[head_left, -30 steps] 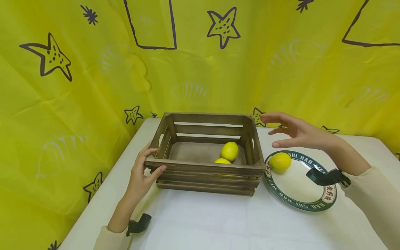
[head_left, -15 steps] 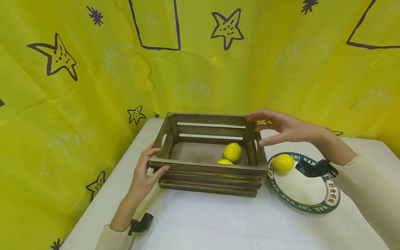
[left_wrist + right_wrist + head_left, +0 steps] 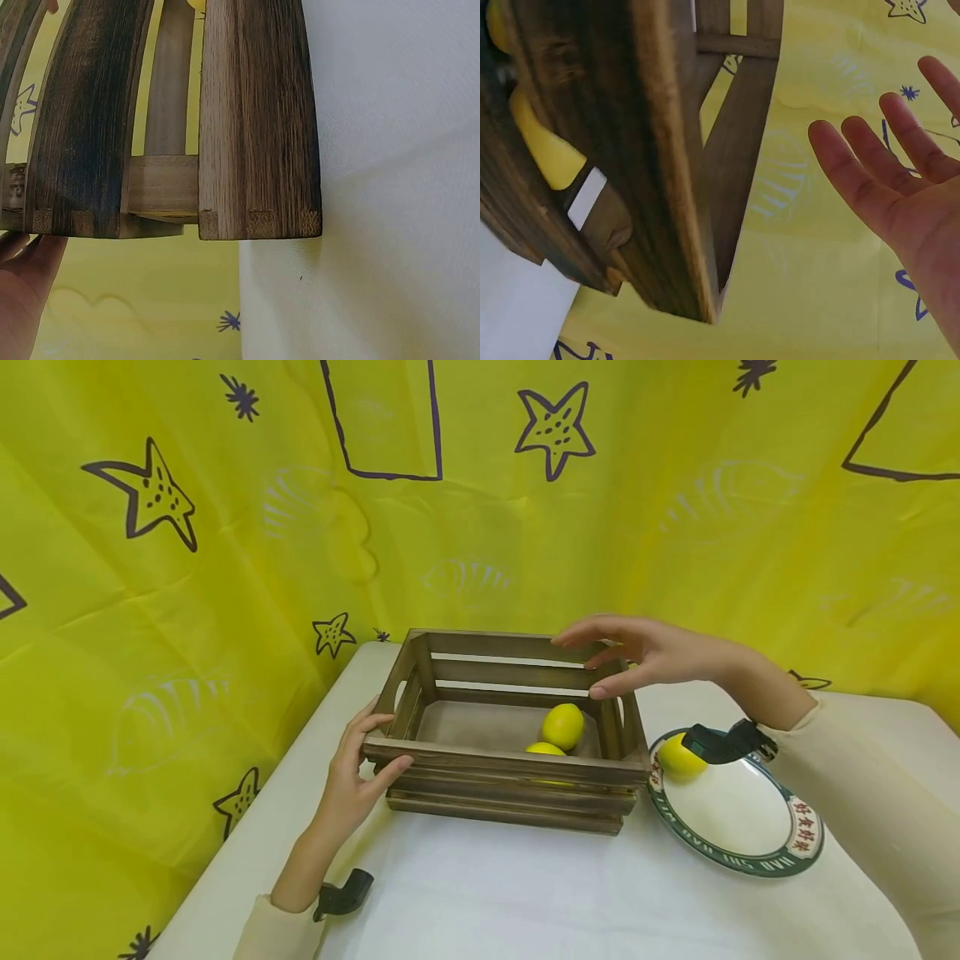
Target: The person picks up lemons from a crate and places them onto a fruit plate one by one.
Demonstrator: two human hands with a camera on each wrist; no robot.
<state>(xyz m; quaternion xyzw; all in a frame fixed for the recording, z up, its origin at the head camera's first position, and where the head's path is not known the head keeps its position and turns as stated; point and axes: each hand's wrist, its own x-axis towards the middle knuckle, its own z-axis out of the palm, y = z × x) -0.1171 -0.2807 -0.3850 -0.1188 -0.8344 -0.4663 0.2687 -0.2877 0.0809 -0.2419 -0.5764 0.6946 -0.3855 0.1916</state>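
Note:
A brown slatted wooden crate (image 3: 510,760) stands on the white table. My left hand (image 3: 352,789) grips its near left corner, thumb on the front and fingers at the left side. In the left wrist view, part of that hand (image 3: 30,289) shows against the slats. Inside the crate lie a lemon (image 3: 562,727) and a second lemon (image 3: 546,749), partly behind the front rail. Over the crate's right end hovers my right hand (image 3: 645,652), fingers spread and holding nothing. The right wrist view shows its loose fingers (image 3: 855,165) beside the crate's rim.
Right of the crate sits a white plate (image 3: 731,814) with a green lettered rim. Another lemon (image 3: 678,760) lies on it, partly covered by the right wrist's black camera (image 3: 723,743). A yellow patterned curtain (image 3: 465,527) hangs behind and left of the table (image 3: 480,893).
My right hand has moved left from above the plate's far edge to over the crate's right end. The left hand keeps its grip; the whole view shifts slightly.

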